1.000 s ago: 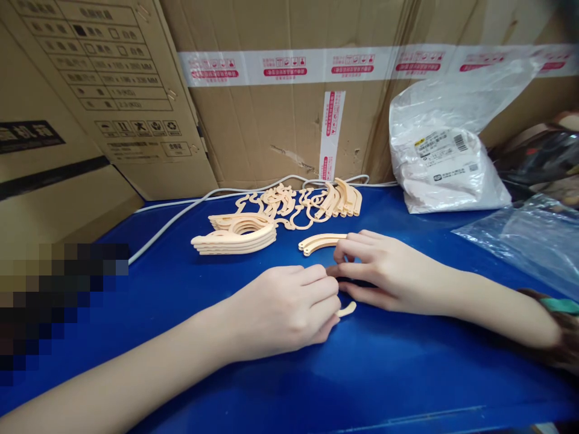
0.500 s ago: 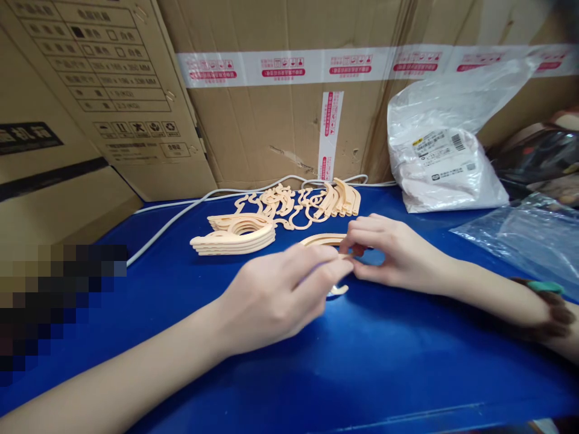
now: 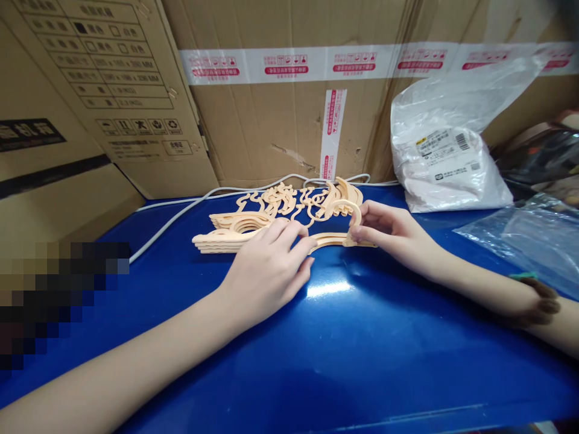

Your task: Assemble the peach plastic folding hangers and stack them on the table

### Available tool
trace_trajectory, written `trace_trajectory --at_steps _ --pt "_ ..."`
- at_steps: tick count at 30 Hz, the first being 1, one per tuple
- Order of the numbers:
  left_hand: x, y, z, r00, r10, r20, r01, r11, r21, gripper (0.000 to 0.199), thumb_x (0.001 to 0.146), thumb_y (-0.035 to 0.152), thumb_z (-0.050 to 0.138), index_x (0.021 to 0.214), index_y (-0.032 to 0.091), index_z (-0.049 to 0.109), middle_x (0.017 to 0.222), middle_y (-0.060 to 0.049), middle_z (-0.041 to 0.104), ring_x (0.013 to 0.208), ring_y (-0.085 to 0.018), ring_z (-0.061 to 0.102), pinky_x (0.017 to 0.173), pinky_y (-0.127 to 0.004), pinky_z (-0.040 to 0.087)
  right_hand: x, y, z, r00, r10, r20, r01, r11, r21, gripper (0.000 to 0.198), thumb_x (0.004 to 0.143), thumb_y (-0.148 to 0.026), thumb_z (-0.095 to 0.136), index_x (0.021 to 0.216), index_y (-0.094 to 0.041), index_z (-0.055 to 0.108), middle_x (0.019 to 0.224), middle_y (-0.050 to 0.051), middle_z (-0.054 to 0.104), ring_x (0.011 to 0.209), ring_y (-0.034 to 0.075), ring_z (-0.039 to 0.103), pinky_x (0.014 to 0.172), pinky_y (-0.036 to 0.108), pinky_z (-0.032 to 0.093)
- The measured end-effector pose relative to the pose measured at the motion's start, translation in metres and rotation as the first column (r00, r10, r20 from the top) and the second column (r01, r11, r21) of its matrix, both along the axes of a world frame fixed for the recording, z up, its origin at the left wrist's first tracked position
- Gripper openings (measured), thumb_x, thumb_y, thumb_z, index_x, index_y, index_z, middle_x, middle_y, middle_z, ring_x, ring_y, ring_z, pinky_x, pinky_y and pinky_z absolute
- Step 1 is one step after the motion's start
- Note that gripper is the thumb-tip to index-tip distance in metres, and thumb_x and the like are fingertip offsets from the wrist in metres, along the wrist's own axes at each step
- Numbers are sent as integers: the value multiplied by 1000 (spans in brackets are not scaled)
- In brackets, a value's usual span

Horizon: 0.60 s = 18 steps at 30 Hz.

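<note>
A peach plastic hook (image 3: 349, 208) stands upright in my right hand (image 3: 384, 232), pinched at its lower end between thumb and fingers. Just below it, a curved hanger arm (image 3: 332, 240) lies on the blue table, its right end close to that hand. My left hand (image 3: 271, 262) is palm down, thumb and index finger apart, with the fingertips at the arm's left end; whether they touch it I cannot tell. Partly behind my left fingers sits a stack of peach folding hangers (image 3: 221, 242).
Loose hooks (image 3: 280, 198) and a pile of curved arms (image 3: 348, 188) lie at the back of the table (image 3: 316, 361). A white cable (image 3: 181, 211) runs behind them. Cardboard boxes (image 3: 262, 120) form the back wall. A white plastic bag (image 3: 447, 163) stands back right, beside clear film (image 3: 520, 235).
My hands have moved apart from where they met over the table. The hook now shows upright in my right hand, and my left hand has shifted left, its fingers loosened.
</note>
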<state>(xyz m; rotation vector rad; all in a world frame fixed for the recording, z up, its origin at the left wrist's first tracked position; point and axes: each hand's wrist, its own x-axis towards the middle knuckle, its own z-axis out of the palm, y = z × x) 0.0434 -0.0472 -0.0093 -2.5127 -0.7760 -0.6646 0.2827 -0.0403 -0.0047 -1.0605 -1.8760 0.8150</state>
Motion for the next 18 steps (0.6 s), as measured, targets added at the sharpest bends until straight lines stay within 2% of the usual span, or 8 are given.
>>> trace_trajectory --at_steps 3,7,11,15,18 --pt "-1 2 -3 999 12 -42 -13 999 -37 21 93 24 50 100 14 67 99 -9 63 93 -25 55 80 -40 49 2 0 -2 997 -3 77 1 1000 27 12 88 -33 57 82 -23 54 81 2 61 76 17 59 71 33 51" --pt "-2 3 -3 998 5 -55 -9 998 -70 23 94 28 50 92 15 70 97 -9 64 92 -25 55 80 -40 48 4 1 -4 989 -13 146 1 996 84 10 90 -32 53 85 -24 55 83 3 63 79 19 61 72 36 51" --pt "-2 2 0 999 -4 -49 1 998 -58 23 95 27 50 86 15 69 94 -8 65 90 -23 54 78 -38 47 2 1 -6 992 -21 123 11 996 89 13 88 -33 56 86 -21 56 82 2 62 78 18 59 74 35 51" --pt "-1 2 -1 997 37 -75 -40 999 -36 20 93 29 54 92 13 67 94 -9 64 90 -25 55 77 -40 48 0 0 -7 993 -25 112 16 996 82 16 86 -35 58 85 -19 57 80 1 61 76 16 58 70 30 49" --pt "-1 3 -4 995 53 -88 -57 998 -41 23 93 32 54 97 13 67 96 -10 64 90 -27 55 76 -40 48 0 -2 -7 997 4 80 -6 1000 25 17 86 -36 60 85 -19 57 81 1 61 77 16 58 66 28 49"
